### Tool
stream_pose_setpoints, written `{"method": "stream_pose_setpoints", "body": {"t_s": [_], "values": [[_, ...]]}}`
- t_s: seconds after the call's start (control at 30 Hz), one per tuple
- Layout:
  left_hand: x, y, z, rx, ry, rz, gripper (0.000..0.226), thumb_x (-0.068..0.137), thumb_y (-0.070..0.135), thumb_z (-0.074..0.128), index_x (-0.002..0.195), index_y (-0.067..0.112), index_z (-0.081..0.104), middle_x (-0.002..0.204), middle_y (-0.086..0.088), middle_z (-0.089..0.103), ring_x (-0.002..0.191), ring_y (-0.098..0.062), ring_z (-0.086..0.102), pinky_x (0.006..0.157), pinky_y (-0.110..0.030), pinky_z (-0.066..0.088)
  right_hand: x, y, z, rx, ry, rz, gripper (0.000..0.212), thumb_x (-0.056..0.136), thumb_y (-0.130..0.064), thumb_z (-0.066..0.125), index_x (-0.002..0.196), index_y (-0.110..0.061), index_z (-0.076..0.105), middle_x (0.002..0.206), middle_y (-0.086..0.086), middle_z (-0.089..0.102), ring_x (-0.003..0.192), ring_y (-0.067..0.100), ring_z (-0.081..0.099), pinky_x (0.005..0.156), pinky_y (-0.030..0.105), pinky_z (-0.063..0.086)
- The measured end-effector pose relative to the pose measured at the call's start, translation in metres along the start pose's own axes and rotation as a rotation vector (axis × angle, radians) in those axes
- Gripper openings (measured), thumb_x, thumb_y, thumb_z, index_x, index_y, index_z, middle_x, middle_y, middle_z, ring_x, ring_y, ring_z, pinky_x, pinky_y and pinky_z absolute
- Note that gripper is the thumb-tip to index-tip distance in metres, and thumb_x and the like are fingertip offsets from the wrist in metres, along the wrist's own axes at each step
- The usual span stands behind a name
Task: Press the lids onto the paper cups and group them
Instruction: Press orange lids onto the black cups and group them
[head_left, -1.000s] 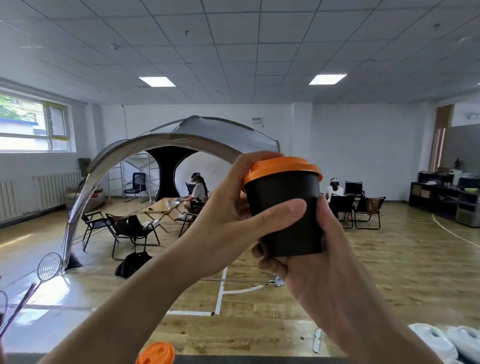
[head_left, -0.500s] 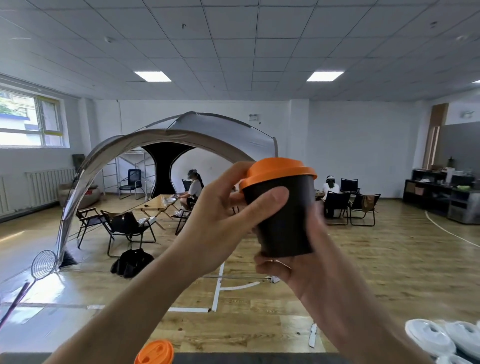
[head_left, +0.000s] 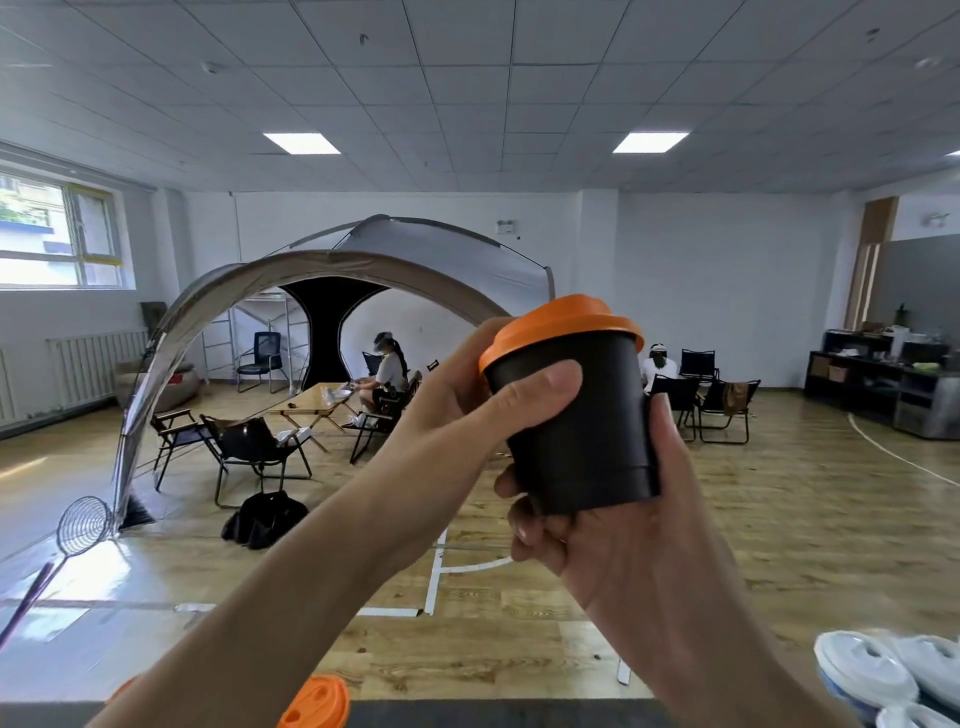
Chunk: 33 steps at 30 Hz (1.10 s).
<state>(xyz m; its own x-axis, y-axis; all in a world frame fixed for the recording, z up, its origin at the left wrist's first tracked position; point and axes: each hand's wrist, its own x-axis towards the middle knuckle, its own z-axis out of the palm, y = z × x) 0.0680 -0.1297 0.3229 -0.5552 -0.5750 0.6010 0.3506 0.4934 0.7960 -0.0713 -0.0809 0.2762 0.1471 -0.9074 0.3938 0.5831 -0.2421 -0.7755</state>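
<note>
I hold a black paper cup (head_left: 587, 426) up at chest height, tilted a little to the left, with an orange lid (head_left: 561, 325) sitting on its rim. My left hand (head_left: 462, 410) grips the cup near the top, thumb across the front wall and fingers behind the lid. My right hand (head_left: 613, 530) wraps around the cup's base from below, fingers curled under it. A second orange lid (head_left: 314, 704) stands at the bottom edge, near the table's front.
Several white lids (head_left: 878, 675) lie at the bottom right. A wire skimmer (head_left: 78, 525) sticks up at the left. Beyond are a wooden floor, a grey tent (head_left: 363, 260), folding chairs and two seated people.
The cup has tilted slightly to the left. My left thumb slid toward the lid's rim. My right hand shifted lower around the base.
</note>
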Motion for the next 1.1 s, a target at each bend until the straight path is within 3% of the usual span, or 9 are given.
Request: {"method": "stream_pose_setpoints", "body": {"t_s": [0.07,0.17,0.37,0.57,0.63,0.77,0.87,0.97,1.1], "values": [[0.000,-0.003,0.001,0.051,0.017,0.022,0.043,0.082,0.048,0.074,0.118,0.026,0.065,0.079,0.000,0.062,0.059,-0.025,0.045,0.049,-0.022,0.044,-0.002,0.000,-0.004,-0.019,-0.011,0.006,0.080,0.073,-0.079,0.053,0.104,-0.011,0.081,0.088,0.021,0.071,0.068,0.024,0.067,0.063,0.034,0.059],[0.000,-0.008,0.001,0.122,0.035,0.028,0.047,0.081,0.050,0.076,0.122,0.030,0.063,0.079,0.001,0.065,0.054,-0.018,0.052,0.050,-0.023,0.046,-0.004,0.003,-0.006,-0.089,0.021,-0.033,0.079,0.072,-0.082,0.057,0.106,-0.014,0.081,0.089,0.019,0.072,0.069,0.023,0.067,0.064,0.032,0.059],[-0.003,-0.020,0.002,0.005,0.044,-0.057,0.046,0.076,0.048,0.079,0.113,0.025,0.066,0.080,0.004,0.067,0.053,-0.013,0.053,0.043,-0.019,0.041,-0.006,0.014,-0.008,0.025,0.013,0.030,0.082,0.066,-0.079,0.057,0.106,-0.011,0.081,0.086,0.020,0.070,0.065,0.022,0.065,0.060,0.033,0.058],[-0.005,-0.029,0.001,0.111,0.075,-0.086,0.061,0.070,0.049,0.083,0.124,0.032,0.061,0.085,0.008,0.068,0.067,-0.007,0.064,0.056,-0.018,0.049,-0.005,0.023,-0.015,-0.114,0.111,-0.100,0.084,0.051,-0.081,0.083,0.107,-0.018,0.080,0.088,0.018,0.072,0.064,0.023,0.065,0.058,0.032,0.057],[-0.005,-0.031,0.001,0.071,0.082,-0.119,0.057,0.070,0.051,0.083,0.118,0.030,0.062,0.084,0.004,0.067,0.066,-0.014,0.060,0.053,-0.021,0.046,-0.004,0.026,-0.017,-0.089,0.069,-0.073,0.085,0.053,-0.082,0.081,0.109,-0.018,0.079,0.088,0.019,0.072,0.064,0.022,0.065,0.058,0.032,0.057],[-0.009,-0.041,0.002,0.045,0.122,-0.130,0.055,0.074,0.042,0.086,0.119,0.023,0.060,0.079,0.008,0.070,0.061,-0.006,0.066,0.048,-0.015,0.046,-0.006,0.033,-0.022,-0.067,0.020,-0.046,0.086,0.059,-0.083,0.078,0.115,-0.018,0.078,0.095,0.019,0.071,0.068,0.023,0.065,0.063,0.032,0.057],[-0.018,-0.053,0.004,-0.005,0.072,-0.241,0.062,0.071,0.050,0.083,0.122,0.020,0.063,0.090,0.002,0.076,0.075,-0.011,0.073,0.054,-0.018,0.053,-0.009,0.042,-0.028,-0.091,0.064,-0.014,0.087,0.067,-0.082,0.074,0.126,-0.018,0.073,0.106,0.017,0.071,0.072,0.023,0.066,0.065,0.033,0.056],[-0.035,-0.084,0.003,0.020,0.271,-0.243,0.072,0.061,0.052,0.085,0.122,0.019,0.065,0.101,0.001,0.078,0.091,-0.011,0.076,0.067,-0.016,0.057,-0.026,0.063,-0.047,-0.375,0.154,0.109,0.075,0.086,-0.076,0.053,0.131,-0.018,0.064,0.109,0.010,0.075,0.078,0.023,0.070,0.071,0.033,0.057],[-0.090,-0.168,-0.007,0.095,0.561,-0.267,0.095,0.055,0.050,0.091,0.137,0.021,0.054,0.118,0.006,0.073,0.106,-0.003,0.070,0.079,-0.018,0.057,-0.082,0.111,-0.101,-0.935,0.306,0.135,0.053,0.088,-0.068,0.065,0.126,-0.032,0.057,0.108,-0.012,0.073,0.094,0.007,0.071,0.085,0.028,0.055]]}}
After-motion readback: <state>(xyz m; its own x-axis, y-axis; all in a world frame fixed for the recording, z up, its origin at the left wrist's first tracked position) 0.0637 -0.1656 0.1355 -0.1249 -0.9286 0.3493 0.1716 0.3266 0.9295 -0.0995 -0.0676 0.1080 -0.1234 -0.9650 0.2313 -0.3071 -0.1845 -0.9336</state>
